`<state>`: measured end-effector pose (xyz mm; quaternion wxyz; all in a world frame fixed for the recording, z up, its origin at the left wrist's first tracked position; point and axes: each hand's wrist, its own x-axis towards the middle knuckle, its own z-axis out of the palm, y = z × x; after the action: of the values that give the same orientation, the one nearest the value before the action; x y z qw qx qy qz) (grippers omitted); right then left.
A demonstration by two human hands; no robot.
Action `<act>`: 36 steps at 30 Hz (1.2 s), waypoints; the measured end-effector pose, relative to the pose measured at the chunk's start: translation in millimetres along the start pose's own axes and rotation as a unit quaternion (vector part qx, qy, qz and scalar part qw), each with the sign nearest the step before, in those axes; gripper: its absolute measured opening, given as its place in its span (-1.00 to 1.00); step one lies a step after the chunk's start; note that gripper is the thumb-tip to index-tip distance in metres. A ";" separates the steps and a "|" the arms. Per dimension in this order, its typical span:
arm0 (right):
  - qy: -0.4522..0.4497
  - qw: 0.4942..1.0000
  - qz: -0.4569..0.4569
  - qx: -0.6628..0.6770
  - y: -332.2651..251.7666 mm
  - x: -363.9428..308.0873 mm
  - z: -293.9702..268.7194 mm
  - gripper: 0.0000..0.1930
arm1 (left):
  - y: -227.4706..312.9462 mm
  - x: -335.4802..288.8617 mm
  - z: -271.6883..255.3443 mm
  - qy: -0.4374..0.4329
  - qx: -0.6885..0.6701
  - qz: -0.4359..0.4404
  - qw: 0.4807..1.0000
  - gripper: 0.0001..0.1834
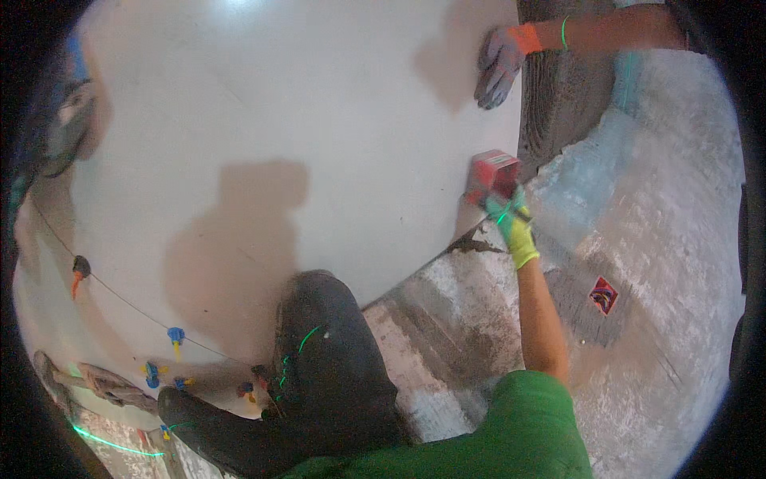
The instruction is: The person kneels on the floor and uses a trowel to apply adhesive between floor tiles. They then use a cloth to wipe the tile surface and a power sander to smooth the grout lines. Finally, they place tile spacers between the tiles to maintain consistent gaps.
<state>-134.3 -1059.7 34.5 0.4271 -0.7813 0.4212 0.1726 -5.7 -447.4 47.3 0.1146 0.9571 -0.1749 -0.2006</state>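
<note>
My right hand [507,214], in a green and yellow glove, is closed around a red box-shaped tool [496,171]. It is blurred, so its exact kind is unclear. The tool is at the right edge of a large pale grey tile [359,144]; whether it touches the surface cannot be made out. My left hand is out of view. My dark-trousered knee [319,311] is over the tile's lower part. Above the tool, a co-worker's hand [499,68] in a grey glove with an orange cuff hangs by the tile's edge.
Blue and yellow levelling clips [175,337] line a joint at lower left. Combed grey adhesive [562,80] borders the tile at upper right. A red-rimmed square box with coloured wires [604,296] sits in the rough grey surface. Another person [68,120] is at the left edge.
</note>
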 end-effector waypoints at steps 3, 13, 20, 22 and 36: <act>0.033 0.989 0.095 -0.108 27.9 25.1 -53.9 -0.49 | -7.6 -11.9 12.8 -0.017 0.006 -0.005 1.000 -0.26; 0.042 0.982 0.071 -0.171 33.1 25.9 -62.2 -0.58 | -8.5 -19.0 43.3 -0.041 0.006 -0.015 0.999 -0.06; 0.042 0.987 0.082 -0.131 28.9 24.9 -62.3 -0.59 | -5.0 -17.7 80.3 -0.011 0.035 0.023 0.999 0.08; 0.031 0.986 0.088 -0.142 29.6 25.8 -64.5 -0.59 | -2.5 -18.0 83.0 -0.022 0.059 0.019 0.998 0.12; 0.016 0.978 0.070 -0.195 47.7 39.0 -84.9 -0.63 | 18.2 -17.7 84.1 -0.053 0.055 -0.035 0.996 0.25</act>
<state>-157.5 -1162.0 33.9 0.2467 -0.8210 0.4395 0.2682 -61.8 -469.7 -16.5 0.0449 0.9555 -0.1585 -0.2449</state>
